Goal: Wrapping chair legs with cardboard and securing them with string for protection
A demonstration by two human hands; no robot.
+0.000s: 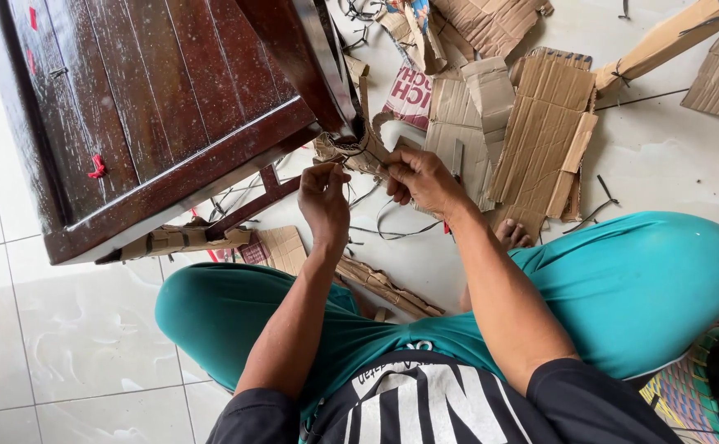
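Person sits cross-legged on a pale tiled floor [71, 329], teal trousers, dark shirt with pale lettering. A dark wooden table [154, 107] lies tipped over at upper left, its slatted top facing the camera, small red bits stuck to it. One dark table leg [306, 66] runs down from the top edge to a spot just above the hands and crowds the work area.

Around the hands: torn brown cardboard sheets [532, 140] spread flat on the floor to the right, more scraps along the top edge, a long cardboard-wrapped piece [672, 37] at upper right. Thin dark straps [392, 230] lie loose on the tiles near a bare foot [512, 234]. A folded cardboard strip [187, 240] rests against the table's lower rail. Corner of a woven mat [693, 386] at lower right.

Left hand [325, 197]: fingers curled in, tips pinched together on something thin; what it is cannot be made out.

Right hand [421, 177]: fingers bent, closed on a cardboard wrapping [358, 152] still bound around the foot of the table leg. The wrapping sits between both hands, touching the leg end.

Packaging: a red and white printed carton piece [411, 99] lies just behind the right hand, partly under plain brown sheets. A small colourful printed scrap shows at the top edge.
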